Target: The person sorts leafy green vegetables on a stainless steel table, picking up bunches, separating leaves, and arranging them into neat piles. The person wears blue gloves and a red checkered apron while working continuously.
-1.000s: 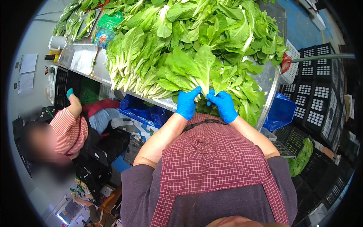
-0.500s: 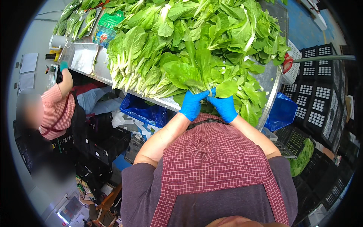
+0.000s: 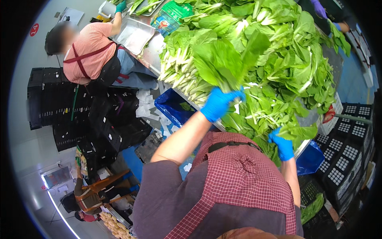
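Note:
My blue-gloved left hand (image 3: 219, 104) is closed around the pale stems of a bunch of leafy greens (image 3: 223, 61), raised over the heap with its leaves pointing up and away. To the right and nearer me, my blue-gloved right hand (image 3: 281, 144) is closed on a loose green leaf (image 3: 299, 132) low by the table's near right corner. Beyond both hands spreads a large heap of leafy greens (image 3: 296, 59). Left of the held bunch, more greens (image 3: 179, 63) lie in a row, white stems toward me.
The metal table (image 3: 309, 116) has a blue-lined bin (image 3: 171, 105) under its near edge and a blue bag (image 3: 310, 159) by its right corner. Black crates (image 3: 342, 139) stack at right. A striped-shirted co-worker (image 3: 89, 51) stands left; a purple-gloved hand (image 3: 319, 8) shows far right.
My hands were together at the stems; now they are apart. The left has lifted the bunch, the right has moved right and nearer me with a leaf. My view has turned left.

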Demonstrator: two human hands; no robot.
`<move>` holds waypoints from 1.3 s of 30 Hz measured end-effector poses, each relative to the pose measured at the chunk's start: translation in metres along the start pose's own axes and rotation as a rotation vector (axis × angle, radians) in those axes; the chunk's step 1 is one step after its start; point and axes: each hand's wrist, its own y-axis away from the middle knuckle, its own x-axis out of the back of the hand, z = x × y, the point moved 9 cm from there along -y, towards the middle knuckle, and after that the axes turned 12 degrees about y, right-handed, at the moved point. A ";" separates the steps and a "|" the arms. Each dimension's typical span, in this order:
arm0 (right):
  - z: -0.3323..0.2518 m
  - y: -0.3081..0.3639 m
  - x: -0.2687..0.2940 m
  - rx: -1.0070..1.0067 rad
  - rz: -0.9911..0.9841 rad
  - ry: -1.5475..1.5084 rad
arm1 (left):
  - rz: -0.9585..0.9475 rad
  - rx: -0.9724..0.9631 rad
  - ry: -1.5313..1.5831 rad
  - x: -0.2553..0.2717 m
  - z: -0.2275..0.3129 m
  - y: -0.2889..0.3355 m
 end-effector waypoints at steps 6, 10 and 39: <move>0.010 0.039 0.063 -0.097 0.002 0.986 | 0.310 -0.562 -0.500 0.152 0.150 -0.049; -0.035 0.045 0.081 -0.024 0.125 1.077 | 0.369 -0.590 -1.243 0.184 0.171 -0.090; -0.044 -0.081 -0.029 0.087 0.371 -0.008 | -0.118 -0.184 -0.349 -0.055 -0.058 -0.029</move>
